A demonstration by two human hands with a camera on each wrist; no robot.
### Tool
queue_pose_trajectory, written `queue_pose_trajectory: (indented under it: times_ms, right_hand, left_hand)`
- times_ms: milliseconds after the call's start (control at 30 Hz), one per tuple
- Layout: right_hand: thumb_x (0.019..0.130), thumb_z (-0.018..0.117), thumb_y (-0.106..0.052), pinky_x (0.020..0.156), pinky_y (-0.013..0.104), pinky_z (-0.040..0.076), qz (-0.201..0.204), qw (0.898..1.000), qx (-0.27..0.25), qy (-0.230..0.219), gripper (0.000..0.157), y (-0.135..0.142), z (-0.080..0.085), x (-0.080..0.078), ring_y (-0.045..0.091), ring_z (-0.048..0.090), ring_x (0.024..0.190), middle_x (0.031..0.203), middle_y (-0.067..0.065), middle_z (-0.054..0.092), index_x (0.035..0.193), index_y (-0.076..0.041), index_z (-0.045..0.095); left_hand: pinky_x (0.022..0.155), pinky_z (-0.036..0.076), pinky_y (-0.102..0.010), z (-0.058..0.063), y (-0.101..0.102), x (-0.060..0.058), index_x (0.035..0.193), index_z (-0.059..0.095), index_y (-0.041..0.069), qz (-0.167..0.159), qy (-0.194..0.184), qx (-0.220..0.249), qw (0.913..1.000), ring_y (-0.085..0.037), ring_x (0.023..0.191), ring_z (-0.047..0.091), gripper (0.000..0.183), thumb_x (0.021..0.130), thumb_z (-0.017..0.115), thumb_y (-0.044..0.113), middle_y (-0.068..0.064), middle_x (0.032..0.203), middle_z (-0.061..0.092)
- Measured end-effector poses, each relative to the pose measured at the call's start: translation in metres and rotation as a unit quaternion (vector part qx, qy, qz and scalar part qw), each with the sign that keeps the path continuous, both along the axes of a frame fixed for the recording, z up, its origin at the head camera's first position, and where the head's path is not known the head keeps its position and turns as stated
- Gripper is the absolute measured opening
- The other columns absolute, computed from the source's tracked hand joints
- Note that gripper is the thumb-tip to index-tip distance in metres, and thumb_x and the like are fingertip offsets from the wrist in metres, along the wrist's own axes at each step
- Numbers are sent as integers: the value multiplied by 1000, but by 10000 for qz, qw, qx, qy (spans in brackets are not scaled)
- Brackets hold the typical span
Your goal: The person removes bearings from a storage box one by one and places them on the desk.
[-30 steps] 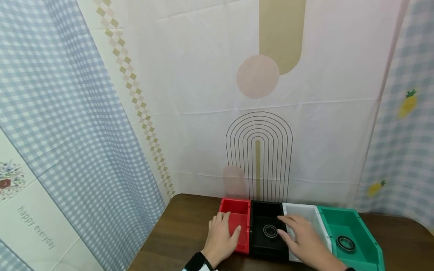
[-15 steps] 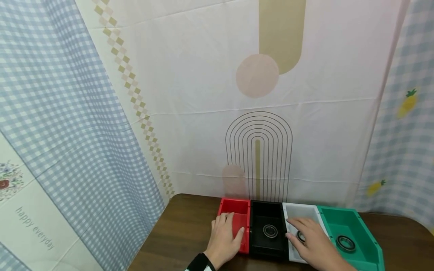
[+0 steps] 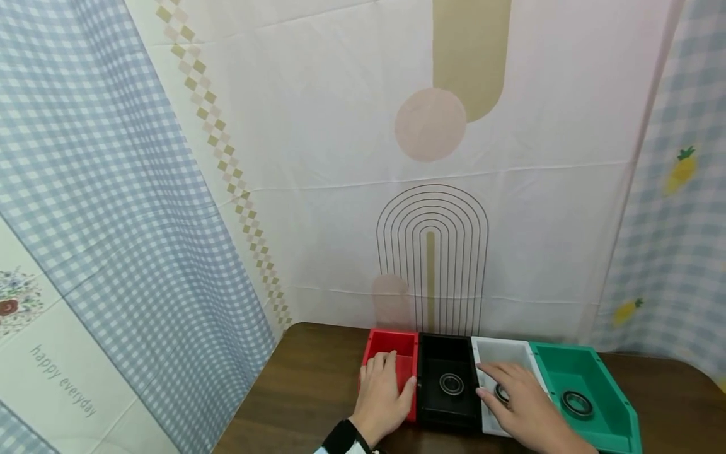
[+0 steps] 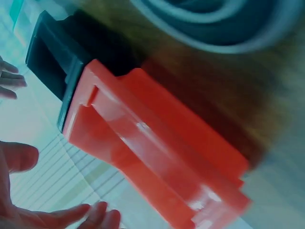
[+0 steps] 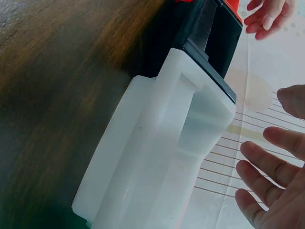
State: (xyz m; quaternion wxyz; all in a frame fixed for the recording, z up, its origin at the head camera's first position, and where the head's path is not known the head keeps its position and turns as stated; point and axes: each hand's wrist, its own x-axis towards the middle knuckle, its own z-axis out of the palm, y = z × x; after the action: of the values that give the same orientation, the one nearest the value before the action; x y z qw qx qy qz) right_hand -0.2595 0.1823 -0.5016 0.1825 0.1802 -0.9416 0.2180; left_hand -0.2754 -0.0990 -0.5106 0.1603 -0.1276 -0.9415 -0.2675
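My left hand [image 3: 382, 397] hovers over the red bin [image 3: 371, 343], fingers relaxed and holding nothing. My right hand [image 3: 527, 403] hovers over the white bin [image 3: 501, 347], thumb and fingers spread apart and holding nothing. Inside the white bin, a bearing [image 3: 501, 393] shows in the gap between right thumb and fingers, partly hidden by the hand. The black bin [image 3: 445, 342] between the hands has a bearing [image 3: 451, 384] on its floor. A larger bearing [image 3: 577, 403] lies in the green bin [image 3: 609, 384].
The bins stand side by side on a brown wooden table [image 3: 306, 378], close to a patterned cloth [image 3: 334, 239] hanging behind. In the left wrist view, a blurred round grey object [image 4: 214, 45] sits on the table near the red bin.
My right hand has shifted right from the black bin's edge to over the white bin, where a bearing now shows. My left hand has drifted slightly right over the red bin.
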Motion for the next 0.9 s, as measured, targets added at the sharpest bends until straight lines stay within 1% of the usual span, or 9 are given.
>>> queue_pose_trajectory:
  times_ms: [67, 167, 300, 433, 567, 667, 833, 867, 900]
  right_hand:
    - [99, 76, -38, 98, 61, 55, -3, 10000, -1, -8, 41, 0, 0, 1, 29, 69, 119, 126, 2, 75, 134, -16, 73]
    - [99, 77, -38, 97, 61, 55, -25, 10000, 2, -12, 41, 0, 1, 2, 29, 69, 118, 126, 2, 75, 134, -17, 73]
    - [99, 77, -38, 97, 61, 56, 10, 10000, -25, 6, 42, 0, 1, 3, 29, 69, 118, 125, 2, 76, 134, -16, 74]
    - [99, 77, -37, 96, 60, 56, 38, 9999, -77, 81, 41, -1, 1, 3, 28, 69, 117, 125, 1, 76, 134, -17, 73]
    - [99, 78, -36, 95, 59, 57, 39, 9998, -115, 139, 40, 1, 0, 4, 26, 69, 115, 124, -1, 76, 134, -17, 74]
    - [98, 78, -35, 95, 58, 57, 46, 9998, -137, 170, 40, 2, -1, 5, 25, 69, 115, 123, -2, 76, 133, -17, 74]
    - [99, 78, -35, 95, 59, 57, 77, 9996, -198, 192, 40, 3, -3, 5, 26, 69, 115, 124, -3, 75, 134, -18, 73]
    - [99, 77, -35, 95, 59, 56, 97, 9996, -213, 188, 40, 3, -4, 6, 26, 69, 116, 125, -2, 75, 135, -18, 73]
    - [99, 77, -35, 95, 59, 56, 124, 9995, -224, 187, 40, 3, -5, 6, 27, 69, 116, 126, -2, 75, 135, -18, 73]
  left_hand:
    - [107, 44, -59, 1, 6, -5, 148, 54, -6, 18, -250, 64, 9997, -35, 129, 54, 66, 102, 67, 40, -20, 142, 59]
    - [114, 43, -64, 4, 19, -15, 152, 49, -9, 130, -768, 284, 9966, -45, 140, 50, 75, 103, 66, 45, -27, 149, 54]
    - [116, 42, -67, 6, 36, -31, 151, 48, -11, 267, -1181, 691, 9902, -49, 140, 51, 71, 105, 64, 40, -31, 147, 53]
    - [109, 45, -67, 10, 51, -46, 145, 53, -12, 295, -1262, 913, 9873, -47, 127, 57, 58, 107, 62, 31, -29, 137, 58]
    - [103, 49, -65, 16, 62, -57, 143, 55, -11, 470, -1326, 838, 9865, -46, 118, 60, 54, 107, 62, 28, -28, 130, 59]
    - [99, 52, -62, 17, 70, -66, 140, 56, -11, 666, -1386, 790, 9850, -46, 115, 61, 51, 105, 63, 25, -28, 126, 60]
    - [94, 53, -60, 5, 76, -80, 126, 59, -11, 930, -1301, 784, 9840, -45, 103, 62, 37, 100, 65, 14, -25, 111, 60]
    - [92, 54, -58, -5, 76, -86, 123, 59, -10, 985, -1164, 678, 9860, -44, 100, 62, 33, 99, 64, 13, -24, 107, 60]
    - [92, 53, -58, -9, 75, -87, 120, 59, -10, 997, -1172, 666, 9858, -44, 99, 62, 31, 99, 63, 11, -24, 105, 60]
